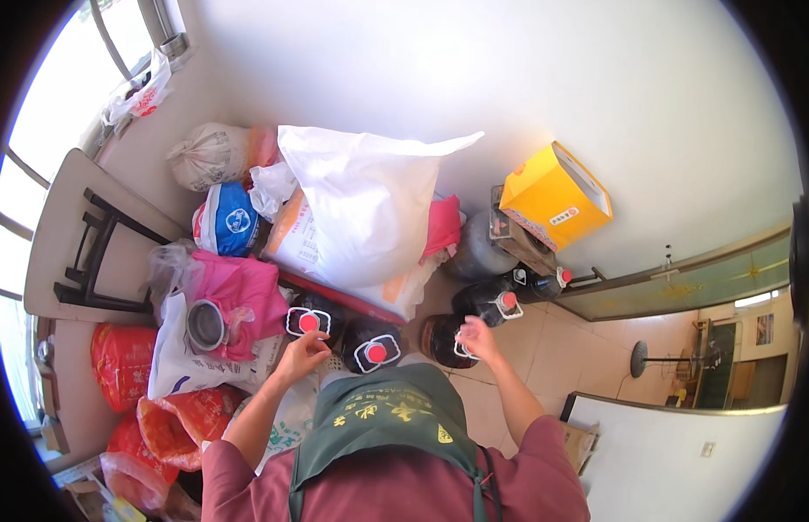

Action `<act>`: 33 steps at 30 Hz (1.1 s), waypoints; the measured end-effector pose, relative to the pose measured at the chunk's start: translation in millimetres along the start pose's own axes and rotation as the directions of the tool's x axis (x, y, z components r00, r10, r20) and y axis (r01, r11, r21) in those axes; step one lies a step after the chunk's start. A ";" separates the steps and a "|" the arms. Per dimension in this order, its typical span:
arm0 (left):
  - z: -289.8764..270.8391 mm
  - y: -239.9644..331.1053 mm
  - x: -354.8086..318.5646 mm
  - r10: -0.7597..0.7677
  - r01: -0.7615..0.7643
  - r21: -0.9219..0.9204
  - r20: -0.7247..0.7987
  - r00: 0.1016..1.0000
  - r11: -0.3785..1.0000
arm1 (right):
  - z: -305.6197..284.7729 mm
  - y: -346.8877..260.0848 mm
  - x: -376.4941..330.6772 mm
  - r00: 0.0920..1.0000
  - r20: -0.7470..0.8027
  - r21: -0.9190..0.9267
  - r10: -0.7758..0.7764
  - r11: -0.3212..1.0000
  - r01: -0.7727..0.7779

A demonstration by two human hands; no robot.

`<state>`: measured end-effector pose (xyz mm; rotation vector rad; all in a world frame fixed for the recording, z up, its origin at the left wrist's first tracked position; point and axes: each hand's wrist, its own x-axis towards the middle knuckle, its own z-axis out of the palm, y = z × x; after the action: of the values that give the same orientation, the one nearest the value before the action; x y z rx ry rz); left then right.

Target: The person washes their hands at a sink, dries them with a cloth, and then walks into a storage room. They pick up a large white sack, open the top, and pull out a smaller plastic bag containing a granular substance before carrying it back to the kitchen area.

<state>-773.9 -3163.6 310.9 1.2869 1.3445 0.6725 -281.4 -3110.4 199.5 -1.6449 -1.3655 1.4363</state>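
Several large clear plastic jugs of dark liquid, with red caps and white handles, stand on the floor before me. My left hand (307,355) hovers beside the leftmost jug (315,318), its thumb and fingers apart near the cap. Just right of it, a second jug (367,341) stands between my hands, untouched. My right hand (479,337) is closed at the top of a third jug (439,339). Its fingers hide that jug's cap, and part of the white handle shows below them. Another jug (491,300) stands beyond my right hand.
A large white sack (361,209) and other bags are piled ahead. A pink bag (234,291) with a metal bowl (206,324) lies left, near red bags (126,365) and a folded table (69,235). A yellow paper bag (557,198) stands at the wall; tiled floor (543,335) extends right.
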 end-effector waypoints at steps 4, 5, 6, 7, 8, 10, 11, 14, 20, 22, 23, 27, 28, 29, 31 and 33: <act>20.6 -2.7 6.4 -0.045 0.037 -0.074 -0.107 0.993 0.997 | 1.8 -149.0 119.5 0.975 -0.012 -0.072 -0.222 0.973 0.221; 27.9 1.4 11.0 -0.053 0.045 -0.073 -0.111 0.992 0.996 | -2.3 -167.2 165.1 0.934 -0.040 0.029 -0.356 0.934 0.357; 37.0 4.3 13.9 -0.066 0.057 -0.075 -0.119 0.991 0.996 | -5.2 -183.4 208.8 0.877 -0.075 0.127 -0.475 0.867 0.481; 48.2 2.8 17.5 -0.100 0.084 -0.121 -0.134 0.986 0.989 | -6.7 -208.2 245.1 0.856 -0.164 -0.004 -0.490 0.868 0.496; 59.1 8.6 22.5 -0.132 0.111 -0.153 -0.133 0.982 0.982 | -8.5 -235.7 276.8 0.821 -0.247 -0.135 -0.515 0.857 0.497; 79.7 29.9 36.5 -0.161 0.130 -0.234 -0.118 0.980 0.963 | -9.5 -263.3 333.6 0.756 -0.183 -0.237 -0.628 0.775 0.586; 91.0 35.9 44.5 -0.182 0.145 -0.315 -0.091 0.979 0.938 | -6.0 -270.3 353.2 0.720 -0.146 -0.276 -0.679 0.727 0.629; 111.8 72.2 77.2 -0.215 0.209 -0.633 0.068 0.974 0.746 | 14.6 -273.6 368.6 0.827 0.154 0.115 -0.541 0.841 0.529; 122.3 121.1 199.3 -0.032 0.321 -0.934 0.320 0.947 0.156 | 47.6 -236.8 344.9 0.971 0.055 0.078 -0.232 0.971 0.228; 117.2 119.7 246.9 -0.004 0.344 -0.924 0.348 0.937 0.166 | 52.0 -238.8 344.7 0.987 -0.006 0.227 -0.162 0.961 0.159; 113.6 118.9 268.2 -0.013 0.355 -0.916 0.359 0.933 0.187 | 53.4 -236.8 344.3 0.992 -0.018 0.286 -0.127 0.950 0.126; 86.6 133.3 331.7 -0.045 0.390 -0.914 0.387 0.921 0.112 | 56.1 -234.7 334.8 0.993 -0.036 0.460 -0.111 0.881 0.115; 76.8 135.0 341.0 -0.054 0.395 -0.912 0.391 0.919 0.110 | 53.8 -236.3 329.3 0.998 -0.037 0.472 -0.055 0.879 0.066; 69.6 135.2 343.7 -0.066 0.398 -0.911 0.393 0.917 0.109 | 51.5 -240.3 323.8 0.999 -0.034 0.485 0.000 0.874 0.017; 57.5 130.1 330.9 -0.110 0.315 -0.856 0.297 0.949 0.409 | 48.0 -243.0 317.1 0.997 -0.032 0.581 0.073 0.813 -0.041; 36.9 128.0 304.9 -0.141 0.249 -0.732 0.206 0.968 0.635 | 37.9 -245.3 317.3 0.993 -0.043 0.733 0.113 0.679 -0.045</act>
<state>-641.3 -2858.7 323.9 0.4744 0.9000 0.8538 -426.0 -2745.2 288.9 -1.1977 -0.5187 1.6430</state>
